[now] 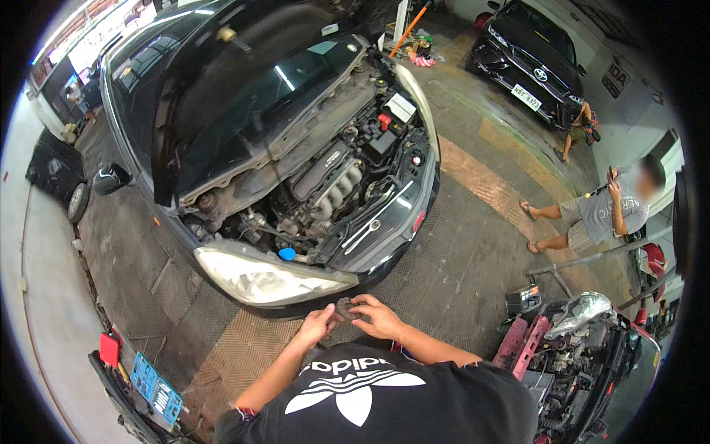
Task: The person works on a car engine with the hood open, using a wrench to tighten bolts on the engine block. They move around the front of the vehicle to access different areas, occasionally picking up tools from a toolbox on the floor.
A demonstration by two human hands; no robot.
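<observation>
My left hand point(318, 325) and my right hand point(377, 318) meet in front of a dark car point(355, 272) with its bonnet up. Between them is a small, dark, greyish part point(345, 309), roughly round; its exact kind is too small to make out. The left fingers pinch it from one side, while the right fingers curl over its other side. Just ahead of my hands is the car's headlight point(274, 277). A combination wrench point(363, 236) lies on the panel at the car's front. The engine point(333, 181) and a blue cap point(287, 254) are exposed.
At the right stands a person point(603, 207) in a grey shirt. A second partly dismantled car point(569, 362) sits close on my right, with a battery point(523, 299) on the floor beside it. A black car point(529, 63) is parked far right. Blue plates point(157, 388) lie at lower left.
</observation>
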